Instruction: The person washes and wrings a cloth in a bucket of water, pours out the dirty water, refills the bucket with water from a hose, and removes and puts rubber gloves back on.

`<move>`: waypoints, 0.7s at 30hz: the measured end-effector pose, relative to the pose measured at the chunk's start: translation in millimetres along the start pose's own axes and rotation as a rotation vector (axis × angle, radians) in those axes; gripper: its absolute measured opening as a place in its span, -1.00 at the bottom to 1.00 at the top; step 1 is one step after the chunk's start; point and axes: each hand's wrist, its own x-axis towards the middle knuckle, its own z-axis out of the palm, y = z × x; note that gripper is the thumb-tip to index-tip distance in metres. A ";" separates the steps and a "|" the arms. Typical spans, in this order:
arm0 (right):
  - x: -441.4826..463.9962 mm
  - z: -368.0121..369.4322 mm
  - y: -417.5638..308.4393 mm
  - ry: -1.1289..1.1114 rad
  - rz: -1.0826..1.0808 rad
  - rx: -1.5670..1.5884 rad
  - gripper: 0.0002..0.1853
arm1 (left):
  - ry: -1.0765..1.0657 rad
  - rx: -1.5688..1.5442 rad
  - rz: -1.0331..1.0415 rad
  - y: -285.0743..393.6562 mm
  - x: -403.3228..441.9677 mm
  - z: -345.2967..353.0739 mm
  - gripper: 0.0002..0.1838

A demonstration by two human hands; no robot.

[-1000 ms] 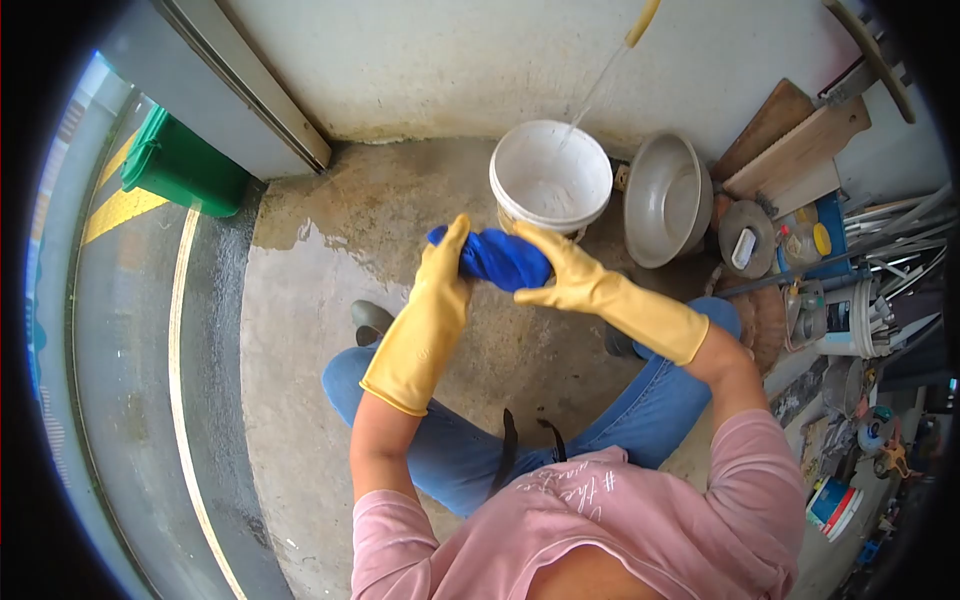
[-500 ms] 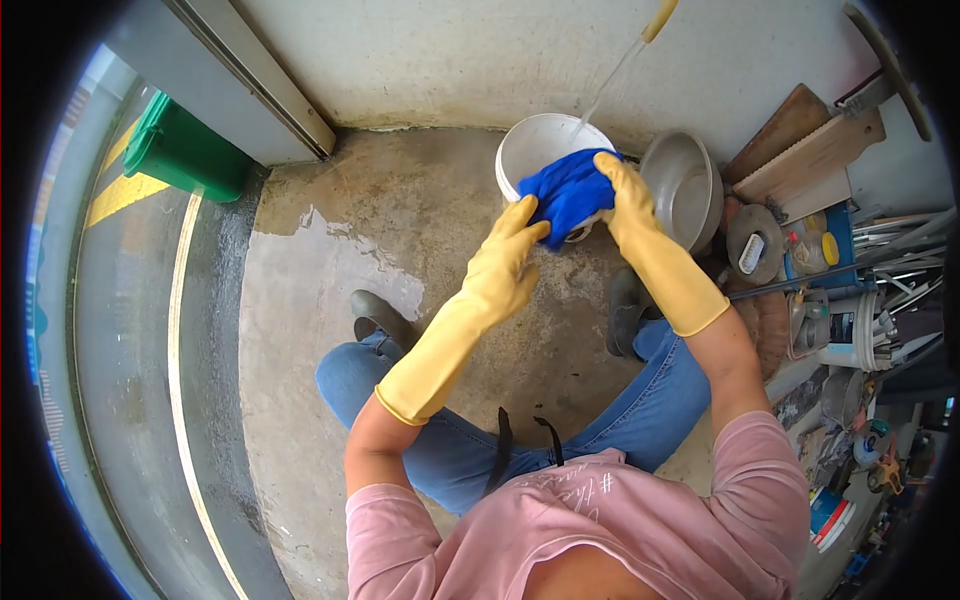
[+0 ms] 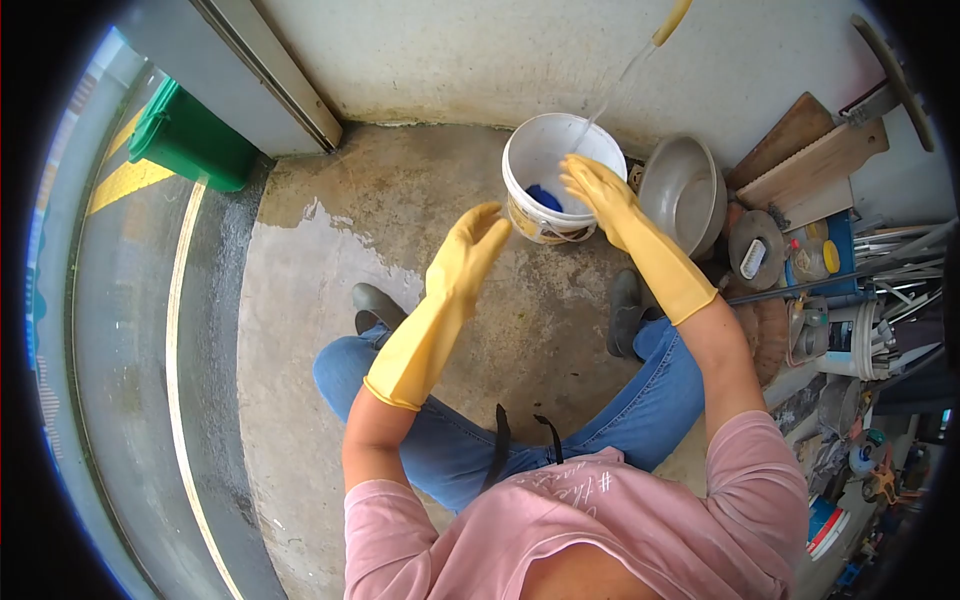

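- Blue cloth (image 3: 544, 198): inside white bucket (image 3: 540, 150).
- Left hand (image 3: 474, 238): thumb parted, empty, near bucket.
- Right hand (image 3: 606, 196): fingers extended, apparently empty, over rim.
- Cloth probably limp, water-heavy, slippery; best gathered by bunched middle.

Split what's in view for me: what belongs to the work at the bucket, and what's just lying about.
Part of the job:
white bucket
blue cloth, inside it
yellow hose, running into it
left hand and right hand, gloved, both empty

Seemingly just lying about:
grey basin
wooden boards
green bin
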 end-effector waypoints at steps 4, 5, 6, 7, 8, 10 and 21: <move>-3.3 33.4 14.6 -0.128 0.182 0.493 -0.25 | 0.041 0.103 0.070 7.6 -4.4 0.8 -0.55; 1.3 43.6 16.4 -0.110 0.221 0.561 -0.25 | 0.034 0.164 0.097 10.6 -5.1 3.0 -0.58; 6.0 53.8 16.7 -0.089 0.229 0.599 -0.26 | 0.046 0.189 0.255 -1.1 -0.7 7.6 -0.65; 9.7 64.4 16.5 -0.062 0.247 0.641 -0.28 | 0.012 0.245 0.227 0.7 -9.5 11.4 -0.65; 12.5 75.3 20.0 -0.037 0.263 0.683 -0.29 | -0.021 0.301 0.202 13.0 -20.2 13.0 -0.65; 24.8 98.1 20.5 0.057 0.292 0.759 -0.32 | -0.026 0.395 0.165 18.3 -24.7 13.4 -0.64; 60.8 137.3 38.1 0.190 0.299 0.725 -0.33 | -0.136 0.408 0.309 4.7 -30.7 11.3 -0.51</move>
